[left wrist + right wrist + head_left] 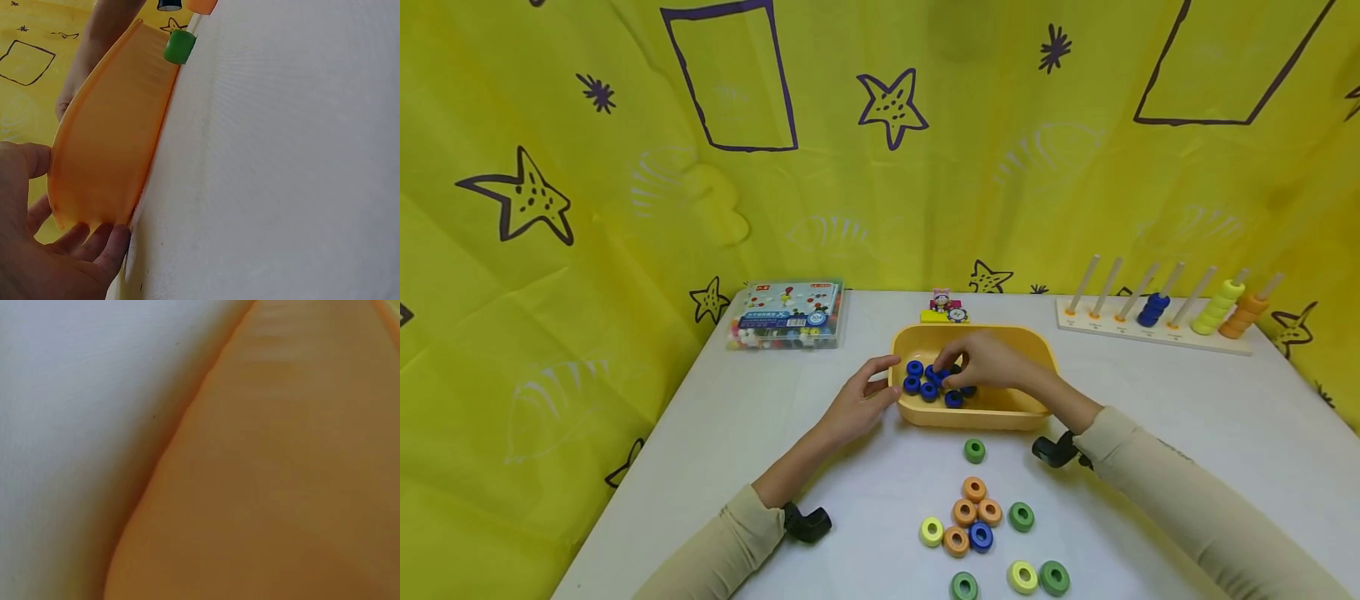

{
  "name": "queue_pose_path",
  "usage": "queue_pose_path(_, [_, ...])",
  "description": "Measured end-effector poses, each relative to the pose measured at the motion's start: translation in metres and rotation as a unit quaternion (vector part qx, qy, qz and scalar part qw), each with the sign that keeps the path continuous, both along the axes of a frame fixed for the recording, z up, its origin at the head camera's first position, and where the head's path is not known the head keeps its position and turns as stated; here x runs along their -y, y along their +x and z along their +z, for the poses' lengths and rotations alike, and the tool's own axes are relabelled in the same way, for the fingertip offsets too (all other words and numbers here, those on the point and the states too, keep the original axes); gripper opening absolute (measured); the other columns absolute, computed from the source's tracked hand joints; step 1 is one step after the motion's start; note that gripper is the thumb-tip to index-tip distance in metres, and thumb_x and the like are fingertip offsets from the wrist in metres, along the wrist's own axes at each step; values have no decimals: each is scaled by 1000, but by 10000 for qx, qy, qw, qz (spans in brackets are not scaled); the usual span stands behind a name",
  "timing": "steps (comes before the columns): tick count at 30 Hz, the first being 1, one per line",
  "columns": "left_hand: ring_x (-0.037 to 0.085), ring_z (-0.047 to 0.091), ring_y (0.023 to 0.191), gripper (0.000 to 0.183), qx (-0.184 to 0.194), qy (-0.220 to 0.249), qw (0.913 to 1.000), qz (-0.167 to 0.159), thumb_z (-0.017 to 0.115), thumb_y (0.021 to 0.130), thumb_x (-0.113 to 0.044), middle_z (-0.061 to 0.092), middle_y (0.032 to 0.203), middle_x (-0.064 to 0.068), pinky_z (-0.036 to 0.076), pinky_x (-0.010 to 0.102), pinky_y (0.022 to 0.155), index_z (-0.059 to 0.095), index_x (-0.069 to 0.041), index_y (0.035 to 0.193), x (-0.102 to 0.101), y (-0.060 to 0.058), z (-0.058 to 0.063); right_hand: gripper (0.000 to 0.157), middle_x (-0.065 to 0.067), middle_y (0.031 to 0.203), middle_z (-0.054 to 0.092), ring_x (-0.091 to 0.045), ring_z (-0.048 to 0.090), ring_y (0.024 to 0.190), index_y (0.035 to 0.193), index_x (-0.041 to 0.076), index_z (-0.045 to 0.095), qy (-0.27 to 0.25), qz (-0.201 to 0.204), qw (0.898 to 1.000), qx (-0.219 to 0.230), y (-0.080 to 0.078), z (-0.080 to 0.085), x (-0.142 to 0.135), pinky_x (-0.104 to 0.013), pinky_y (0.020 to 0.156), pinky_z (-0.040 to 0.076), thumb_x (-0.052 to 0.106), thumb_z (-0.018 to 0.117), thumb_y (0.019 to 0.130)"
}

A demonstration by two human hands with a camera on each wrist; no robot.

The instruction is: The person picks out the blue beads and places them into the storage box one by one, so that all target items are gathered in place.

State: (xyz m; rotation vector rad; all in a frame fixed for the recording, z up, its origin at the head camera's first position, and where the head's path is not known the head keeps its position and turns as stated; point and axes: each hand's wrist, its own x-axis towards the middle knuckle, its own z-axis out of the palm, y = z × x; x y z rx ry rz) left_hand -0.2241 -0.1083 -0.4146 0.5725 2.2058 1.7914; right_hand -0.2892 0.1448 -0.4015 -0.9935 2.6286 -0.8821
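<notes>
A yellow-orange plastic bin (977,418) stands on the table with several blue ring beads (928,391) gathered at its left end. My left hand (859,402) holds that left end, thumb and fingers spread around its outside. The left wrist view shows the fingertips (114,245) against the bin's wall, low by the table. Inside the bin, my right hand (988,360) reaches down over the blue beads and pinches one between thumb and fingers. That bead is partly hidden by the fingers. Only the bin's outer wall (269,475) and the tabletop fill the right wrist view.
Loose green (974,451), orange (965,512), yellow and blue ring beads lie in front of the bin. A wooden peg rack (1150,332) with some stacked beads stands at the back right. A clear box (786,315) sits back left, a small toy figure (943,305) behind the bin.
</notes>
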Motion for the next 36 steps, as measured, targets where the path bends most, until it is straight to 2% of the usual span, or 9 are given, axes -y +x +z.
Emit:
queue_pose_path(7, [32, 42, 125, 46, -26, 7, 10000, -43, 54, 93, -11, 35, 144, 7, 42, 38, 94, 41, -6, 137, 0, 0, 0, 17, 7, 89, 66, -18, 58, 80, 93, 16, 72, 154, 55, 9998, -83, 0, -3, 3, -29, 68, 49, 20, 75, 77])
queue_pose_path(15, [30, 42, 124, 48, 2, -22, 10000, -29, 55, 93, -11, 35, 144, 7, 42, 39, 94, 40, -6, 138, -1, 0, 0, 12, 6, 86, 66, -14, 55, 75, 89, 16, 71, 222, 0, 9997, -76, 0, -5, 3, -28, 66, 49, 18, 75, 78])
queue_pose_path(21, [30, 42, 124, 48, -7, -73, 10000, 12, 55, 93, -11, 35, 143, 7, 41, 39, 95, 40, -6, 138, -2, 0, 0, 10, 9, 84, 65, -12, 55, 72, 87, 18, 72, 232, 35, 9994, -243, -1, -6, 1, -28, 64, 48, 18, 74, 77])
queue_pose_path(26, [30, 43, 124, 48, 31, -102, 9999, 65, 56, 93, -12, 35, 143, 7, 42, 38, 95, 40, -7, 138, -2, -1, -1, 11, 7, 87, 64, -13, 53, 66, 91, 19, 72, 96, -90, 9996, -243, 3, -1, -1, -28, 57, 45, 21, 72, 80])
queue_pose_path(29, [30, 42, 125, 48, 50, -52, 10000, 54, 56, 93, -12, 35, 143, 8, 42, 38, 94, 40, -6, 138, -2, -1, -1, 12, 8, 88, 63, -12, 52, 64, 94, 18, 72, -133, -84, 9991, -392, 16, 9, -1, -27, 55, 44, 23, 70, 82])
queue_pose_path(31, [31, 42, 125, 48, 45, -14, 10000, 41, 56, 93, -11, 35, 143, 8, 42, 38, 94, 40, -6, 138, -2, -1, -1, 12, 11, 87, 63, -11, 53, 66, 94, 20, 71, -287, 19, 9977, -620, 30, 19, -2, -27, 57, 45, 23, 70, 83])
queue_pose_path(34, [31, 43, 124, 48, 8, 6, 10000, 26, 56, 93, -11, 36, 142, 9, 42, 38, 94, 40, -5, 138, -2, -1, -1, 11, 15, 87, 62, -7, 53, 66, 94, 24, 70, -560, 401, 9924, -1021, 57, 31, -4, -27, 57, 47, 23, 70, 83])
queue_pose_path(36, [31, 43, 124, 48, -16, -22, 10000, 31, 56, 93, -11, 36, 142, 9, 42, 38, 94, 40, -4, 138, -1, 0, -1, 13, 16, 88, 61, -4, 53, 66, 95, 27, 69, -723, 774, 9882, -1107, 78, 37, -6, -26, 55, 48, 23, 70, 83])
